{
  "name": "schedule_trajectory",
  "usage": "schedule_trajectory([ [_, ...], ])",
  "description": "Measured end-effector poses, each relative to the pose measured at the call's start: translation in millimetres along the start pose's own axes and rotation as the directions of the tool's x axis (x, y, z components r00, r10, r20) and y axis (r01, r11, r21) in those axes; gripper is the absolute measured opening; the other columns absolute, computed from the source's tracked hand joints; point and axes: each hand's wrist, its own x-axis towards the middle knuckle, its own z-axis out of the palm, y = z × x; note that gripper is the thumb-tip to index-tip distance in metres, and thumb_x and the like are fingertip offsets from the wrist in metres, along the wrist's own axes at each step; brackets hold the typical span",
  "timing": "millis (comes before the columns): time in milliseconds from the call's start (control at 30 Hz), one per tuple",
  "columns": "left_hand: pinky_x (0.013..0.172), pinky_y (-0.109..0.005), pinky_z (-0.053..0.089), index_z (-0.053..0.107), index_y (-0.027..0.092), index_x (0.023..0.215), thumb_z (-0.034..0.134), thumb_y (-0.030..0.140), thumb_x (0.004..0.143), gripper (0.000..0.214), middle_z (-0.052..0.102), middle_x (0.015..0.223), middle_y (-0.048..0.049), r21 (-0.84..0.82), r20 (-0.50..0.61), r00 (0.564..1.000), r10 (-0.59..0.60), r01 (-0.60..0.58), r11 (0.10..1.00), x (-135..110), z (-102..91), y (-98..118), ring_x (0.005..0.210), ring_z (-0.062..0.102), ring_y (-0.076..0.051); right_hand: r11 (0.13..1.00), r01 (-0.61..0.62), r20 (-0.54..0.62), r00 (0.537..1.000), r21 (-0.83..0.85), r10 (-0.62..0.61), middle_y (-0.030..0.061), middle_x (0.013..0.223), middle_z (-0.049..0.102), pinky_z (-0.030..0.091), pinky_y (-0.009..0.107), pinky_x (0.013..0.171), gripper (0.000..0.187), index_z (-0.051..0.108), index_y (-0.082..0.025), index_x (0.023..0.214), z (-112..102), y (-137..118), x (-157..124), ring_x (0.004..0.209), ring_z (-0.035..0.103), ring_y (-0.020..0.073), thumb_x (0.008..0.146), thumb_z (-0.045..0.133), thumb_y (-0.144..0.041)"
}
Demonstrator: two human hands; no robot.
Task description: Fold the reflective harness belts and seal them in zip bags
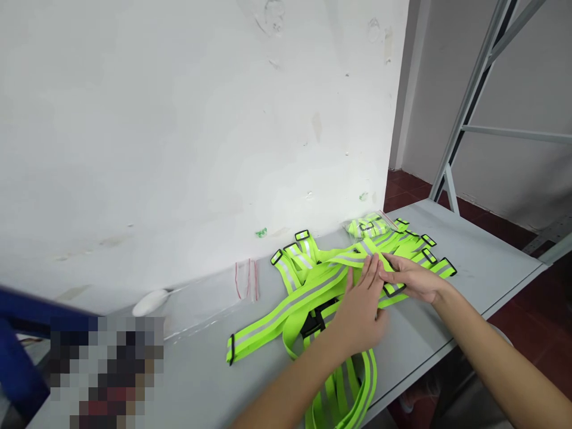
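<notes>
Strap [368, 246] is pinched in the right hand [413, 279], left hand [361, 311] lying across it, grip unclear, bag [369, 227] just beyond!

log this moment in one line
left hand: touching green straps | right hand: pinching green straps | behind: bagged bundle | surface: grey table

The bottom edge crops the looped green straps [329, 393], and a pixelated patch [107, 378] obscures the lower left.
</notes>
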Motion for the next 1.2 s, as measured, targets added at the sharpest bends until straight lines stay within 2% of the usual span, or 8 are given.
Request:
schedule_trajectory([
  [200, 0.113, -0.041, 0.032, 0.028, 0.024, 0.145, 0.041, 0.014, 0.085, 0.062, 0.034, 0.152, -0.0058, -0.259, -0.146, 0.970, -0.195, 0.152, 0.954, -14, -22.8, 14, 0.138, 0.034, -0.023, 0.997, -0.056, 0.002, 0.998, 0.056, 0.056, 0.0052, 0.125, 0.063, 0.053, 0.039, 0.088, 0.060, 0.052, -0.029, 0.130, -15, 1, 0, 0.109, 0.063, 0.0269, 0.074, 0.074, -0.031],
  [367, 0.102, -0.046, 0.040, 0.049, 0.024, 0.127, 0.059, 0.044, 0.082, 0.050, 0.055, 0.128, -0.0085, -0.024, 0.189, 0.971, -0.147, 0.155, 0.988, -46, -32.8, 23, 0.119, 0.049, -0.029, 0.997, 0.014, -0.129, 0.992, 0.081, -0.003, 0.0049, 0.123, 0.065, 0.055, 0.035, 0.083, 0.061, 0.053, -0.026, 0.127, -22, -11, 10, 0.106, 0.064, 0.0254, 0.069, 0.073, -0.023],
  [600, 0.094, -0.041, 0.043, 0.046, 0.028, 0.130, 0.070, 0.054, 0.069, 0.071, 0.056, 0.123, -0.0065, 0.091, 0.318, 0.905, -0.284, 0.269, 0.959, -80, -61.5, 18, 0.106, 0.054, -0.028, 0.993, -0.120, -0.307, 0.944, 0.017, 0.119, 0.0037, 0.117, 0.068, 0.054, 0.031, 0.076, 0.060, 0.056, -0.027, 0.123, -34, -11, 20, 0.101, 0.065, 0.0245, 0.066, 0.073, -0.021],
  [700, 0.102, -0.045, 0.035, 0.060, 0.025, 0.098, 0.061, 0.040, 0.080, 0.024, 0.064, 0.087, -0.0003, 0.113, 0.378, 0.885, -0.271, 0.247, 0.963, -90, -72.8, 17, 0.085, 0.059, -0.020, 0.983, -0.185, -0.421, 0.892, -0.010, 0.164, 0.0030, 0.117, 0.068, 0.053, 0.026, 0.068, 0.055, 0.057, -0.028, 0.119, -42, -2, 25, 0.100, 0.064, 0.0234, 0.065, 0.072, -0.022],
  [833, 0.112, -0.049, 0.018, 0.053, 0.022, 0.078, 0.044, 0.021, 0.088, 0.014, 0.063, 0.086, 0.0001, 0.079, 0.215, 0.951, -0.223, 0.210, 0.974, -100, -83.9, 11, 0.093, 0.057, -0.017, 0.982, -0.185, -0.476, 0.860, 0.044, 0.183, 0.0050, 0.111, 0.069, 0.050, 0.022, 0.055, 0.044, 0.060, -0.025, 0.108, -52, 11, 33, 0.088, 0.065, 0.0209, 0.065, 0.072, -0.023],
  [933, 0.108, -0.043, 0.030, 0.051, 0.021, 0.075, 0.041, 0.023, 0.090, 0.018, 0.061, 0.112, -0.0047, -0.012, 0.010, 0.971, -0.237, 0.237, 0.971, -106, -90.7, 3, 0.113, 0.049, -0.021, 0.983, -0.161, -0.451, 0.873, 0.091, 0.185, 0.0047, 0.102, 0.069, 0.048, 0.021, 0.049, 0.030, 0.062, -0.022, 0.094, -56, 16, 36, 0.079, 0.063, 0.0179, 0.066, 0.071, -0.025],
  [1033, 0.099, -0.037, 0.042, 0.050, 0.020, 0.072, 0.036, 0.030, 0.094, 0.027, 0.052, 0.129, -0.0078, -0.180, -0.081, 0.937, -0.339, 0.321, 0.930, -112, -92.4, -12, 0.123, 0.045, -0.022, 0.983, -0.161, -0.437, 0.881, 0.087, 0.183, 0.0035, 0.091, 0.067, 0.046, 0.019, 0.044, 0.020, 0.063, -0.020, 0.085, -58, 15, 34, 0.072, 0.060, 0.0151, 0.067, 0.070, -0.025],
  [1200, 0.103, -0.045, 0.040, 0.053, 0.021, 0.072, 0.043, 0.040, 0.091, 0.029, 0.040, 0.147, -0.0071, -0.449, -0.182, 0.837, -0.517, 0.397, 0.801, -122, -91.4, -46, 0.125, 0.049, -0.028, 0.983, -0.180, -0.455, 0.872, 0.044, 0.180, 0.0008, 0.077, 0.063, 0.041, 0.019, 0.036, 0.019, 0.061, -0.020, 0.085, -60, 10, 25, 0.059, 0.055, 0.0122, 0.067, 0.069, -0.020],
])
